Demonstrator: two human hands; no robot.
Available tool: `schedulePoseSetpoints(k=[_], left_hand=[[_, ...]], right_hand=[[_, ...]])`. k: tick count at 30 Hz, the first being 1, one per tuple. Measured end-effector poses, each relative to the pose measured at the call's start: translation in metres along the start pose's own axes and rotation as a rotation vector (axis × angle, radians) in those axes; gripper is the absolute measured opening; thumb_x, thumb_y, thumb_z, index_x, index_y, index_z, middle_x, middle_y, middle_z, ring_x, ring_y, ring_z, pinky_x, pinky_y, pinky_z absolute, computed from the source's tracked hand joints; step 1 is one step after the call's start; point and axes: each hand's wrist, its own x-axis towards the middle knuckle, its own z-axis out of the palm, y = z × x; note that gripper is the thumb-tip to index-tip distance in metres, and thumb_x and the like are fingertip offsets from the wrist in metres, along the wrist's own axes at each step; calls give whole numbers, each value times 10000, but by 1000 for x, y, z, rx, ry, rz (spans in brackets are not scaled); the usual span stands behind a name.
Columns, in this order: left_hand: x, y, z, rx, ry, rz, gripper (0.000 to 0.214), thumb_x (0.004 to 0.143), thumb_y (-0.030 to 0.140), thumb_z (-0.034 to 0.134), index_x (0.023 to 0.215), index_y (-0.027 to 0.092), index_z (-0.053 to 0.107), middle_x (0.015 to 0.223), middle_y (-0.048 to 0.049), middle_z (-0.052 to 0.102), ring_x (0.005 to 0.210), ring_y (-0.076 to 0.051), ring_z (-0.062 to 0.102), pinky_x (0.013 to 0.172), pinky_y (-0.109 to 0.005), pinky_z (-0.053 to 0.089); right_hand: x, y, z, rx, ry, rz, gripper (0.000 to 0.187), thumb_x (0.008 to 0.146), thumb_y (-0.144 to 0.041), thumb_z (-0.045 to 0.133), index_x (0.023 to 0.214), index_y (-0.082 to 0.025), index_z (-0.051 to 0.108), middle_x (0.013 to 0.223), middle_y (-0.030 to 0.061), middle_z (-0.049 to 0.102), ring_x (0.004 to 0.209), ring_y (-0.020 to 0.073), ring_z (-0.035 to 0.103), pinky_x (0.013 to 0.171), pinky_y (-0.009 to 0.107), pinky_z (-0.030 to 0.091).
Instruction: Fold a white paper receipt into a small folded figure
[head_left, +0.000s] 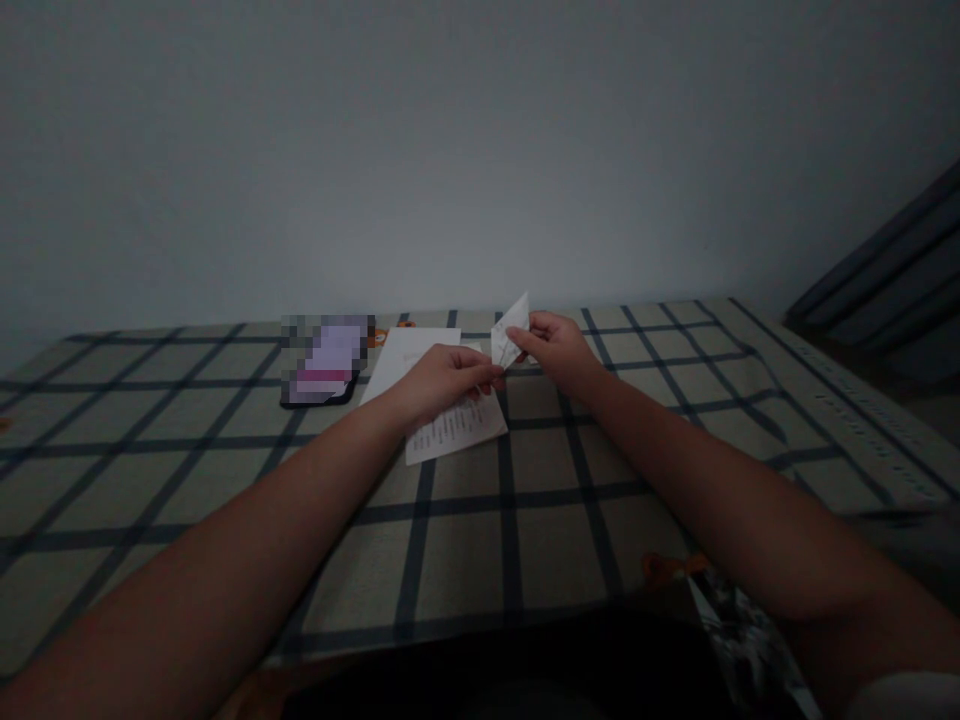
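A small folded white paper with a pointed tip is held up above the table between both hands. My left hand pinches its lower edge with thumb and fingers closed. My right hand grips its right side, fingers curled. Under my left hand a printed sheet of paper lies flat, and a blank white sheet lies behind it.
The checked tablecloth covers the table up to a plain wall. A dark phone or case lies left of the papers. A dark object and a crinkled wrapper sit at the near edge. Dark furniture stands at right.
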Motion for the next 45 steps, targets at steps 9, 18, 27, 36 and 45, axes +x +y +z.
schedulePoseSetpoints(k=[9, 18, 27, 36, 45], left_hand=[[1, -4, -2, -111, -54, 49, 181, 728, 325, 739, 797, 159, 724, 773, -53, 691, 615, -105, 552, 583, -238, 417], [-2, 0, 2, -146, -67, 19, 183, 704, 309, 754, 786, 159, 687, 724, -18, 653, 612, -104, 555, 595, -238, 434], [0, 2, -1, -31, 20, -22, 319, 799, 460, 649, 731, 151, 685, 599, -34, 616, 517, -108, 513, 507, -239, 391], [-2, 1, -3, -39, -70, 17, 223, 782, 384, 677, 747, 163, 675, 625, -12, 595, 530, -98, 479, 502, -231, 352], [-5, 1, -2, 42, -51, 61, 227, 733, 371, 725, 683, 181, 610, 557, 36, 515, 500, -90, 437, 500, -233, 319]], right_hand=[[0, 2, 1, 5, 27, -7, 262, 786, -406, 648, 793, -146, 621, 682, 8, 623, 599, 109, 560, 555, 234, 463], [-1, 2, 1, 1, -8, 1, 277, 793, -426, 640, 813, -150, 617, 702, 13, 626, 615, 115, 566, 566, 241, 470], [-3, -3, 5, 5, -85, -28, 271, 791, -416, 643, 801, -146, 628, 716, 10, 626, 649, 118, 574, 594, 242, 470], [-2, 3, 3, 34, -76, -5, 273, 792, -413, 642, 792, -141, 617, 717, 10, 618, 661, 121, 578, 615, 252, 473], [-2, 1, 2, -5, -56, -26, 280, 791, -433, 634, 787, -154, 609, 712, 13, 619, 649, 127, 571, 602, 254, 467]])
